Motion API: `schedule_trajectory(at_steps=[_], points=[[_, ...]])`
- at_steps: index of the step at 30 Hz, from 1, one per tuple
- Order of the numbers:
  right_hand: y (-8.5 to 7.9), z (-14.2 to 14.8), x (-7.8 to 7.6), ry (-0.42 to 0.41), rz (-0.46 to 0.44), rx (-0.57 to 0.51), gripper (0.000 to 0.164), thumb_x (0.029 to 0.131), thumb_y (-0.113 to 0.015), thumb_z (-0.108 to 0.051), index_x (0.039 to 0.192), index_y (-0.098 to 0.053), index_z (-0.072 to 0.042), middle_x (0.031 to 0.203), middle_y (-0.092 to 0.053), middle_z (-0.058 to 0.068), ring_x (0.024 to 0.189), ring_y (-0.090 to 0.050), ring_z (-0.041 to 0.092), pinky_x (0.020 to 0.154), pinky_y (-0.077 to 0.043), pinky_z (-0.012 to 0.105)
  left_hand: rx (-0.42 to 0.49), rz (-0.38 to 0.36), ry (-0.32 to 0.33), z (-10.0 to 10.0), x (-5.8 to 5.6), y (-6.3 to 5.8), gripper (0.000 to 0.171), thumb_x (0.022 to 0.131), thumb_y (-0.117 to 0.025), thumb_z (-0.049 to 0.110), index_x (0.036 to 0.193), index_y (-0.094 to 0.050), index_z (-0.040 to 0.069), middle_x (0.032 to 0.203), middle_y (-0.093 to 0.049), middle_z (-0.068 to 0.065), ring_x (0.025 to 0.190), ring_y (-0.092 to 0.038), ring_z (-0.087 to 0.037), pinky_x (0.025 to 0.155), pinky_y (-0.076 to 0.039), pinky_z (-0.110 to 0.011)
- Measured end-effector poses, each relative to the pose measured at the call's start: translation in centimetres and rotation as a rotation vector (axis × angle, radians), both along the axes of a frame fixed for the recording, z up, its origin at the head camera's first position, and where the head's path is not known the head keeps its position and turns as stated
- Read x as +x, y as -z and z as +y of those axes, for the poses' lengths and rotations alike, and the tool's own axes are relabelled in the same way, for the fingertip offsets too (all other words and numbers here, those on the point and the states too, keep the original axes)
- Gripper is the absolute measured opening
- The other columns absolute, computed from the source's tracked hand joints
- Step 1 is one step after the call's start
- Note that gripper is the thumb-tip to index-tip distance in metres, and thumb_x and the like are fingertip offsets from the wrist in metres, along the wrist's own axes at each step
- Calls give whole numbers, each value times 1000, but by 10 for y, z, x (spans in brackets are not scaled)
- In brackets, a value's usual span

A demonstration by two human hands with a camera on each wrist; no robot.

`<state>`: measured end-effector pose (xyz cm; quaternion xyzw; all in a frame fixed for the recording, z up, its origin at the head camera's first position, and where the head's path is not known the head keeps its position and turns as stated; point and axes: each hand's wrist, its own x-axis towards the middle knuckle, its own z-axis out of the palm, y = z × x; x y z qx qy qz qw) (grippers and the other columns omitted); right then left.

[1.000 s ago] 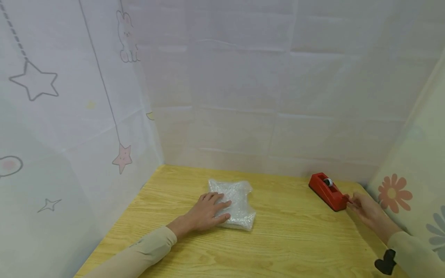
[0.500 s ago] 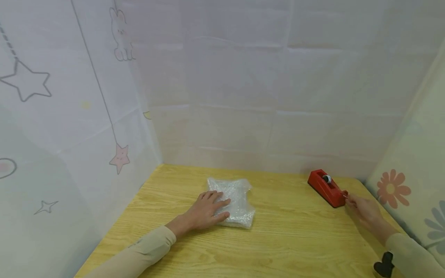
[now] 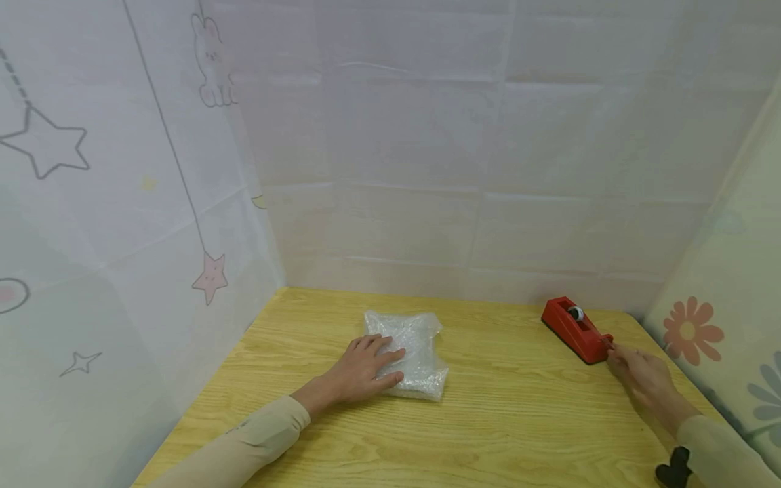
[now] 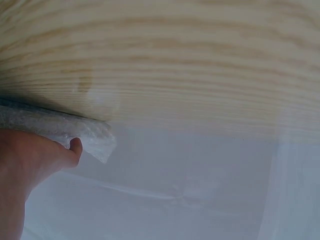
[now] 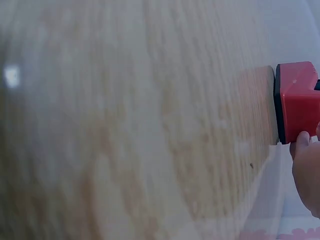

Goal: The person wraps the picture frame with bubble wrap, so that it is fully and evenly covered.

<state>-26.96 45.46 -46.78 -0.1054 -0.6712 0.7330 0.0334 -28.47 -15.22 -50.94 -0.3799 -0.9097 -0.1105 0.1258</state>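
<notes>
A flat packet wrapped in clear bubble wrap (image 3: pixel 416 349) lies on the wooden table. My left hand (image 3: pixel 364 371) rests on its left part with the fingers spread, and in the left wrist view the thumb (image 4: pixel 75 150) lies along the wrap's edge. To the right stands a red tape dispenser (image 3: pixel 567 332) with a small roll of tape (image 3: pixel 576 314) in it. At its front end, by the cutter, my right hand (image 3: pixel 643 373) pinches the tape end between thumb and fingertips. The right wrist view has those fingers close against the red body (image 5: pixel 300 107).
The yellow wood-grain table (image 3: pixel 488 434) reaches back to a pale sheet wall (image 3: pixel 390 169). Printed sheets rise at the left and right; the right one, with a red flower (image 3: pixel 687 330), stands close to my right arm. A black heart shape (image 3: pixel 674 468) is by the right sleeve.
My right hand has shifted slightly at the dispenser's front, its fingers now drawn closer together. The left hand keeps its place on the bubble wrap. The head view has turned slightly.
</notes>
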Motion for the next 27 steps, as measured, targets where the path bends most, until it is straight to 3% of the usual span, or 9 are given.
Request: schedule_trajectory(at_steps=[5,13,27], points=[[2,0,-2,17,6,-59,13,102,-65,-11,93,-73,-7,92,-70,-12,90,-65,-2,83,-53,19,16,0,15,0,1,-1,64,106,-35,62,153,-50,21,153,-42,-17,140,-36,-39,106,-30,-62],[1,-3,-5,30,40,-252,15,99,-64,1,91,-74,-6,92,-70,-7,93,-66,2,90,-51,22,7,-11,5,1,3,-4,65,106,-34,62,154,-49,22,154,-41,-17,141,-34,-38,108,-29,-62],[-4,-7,-9,163,-44,-255,21,97,-63,4,82,-74,-7,87,-67,-4,85,-66,7,84,-54,24,-9,19,3,0,1,-1,65,106,-32,63,154,-49,23,153,-42,-17,141,-35,-39,107,-30,-61]])
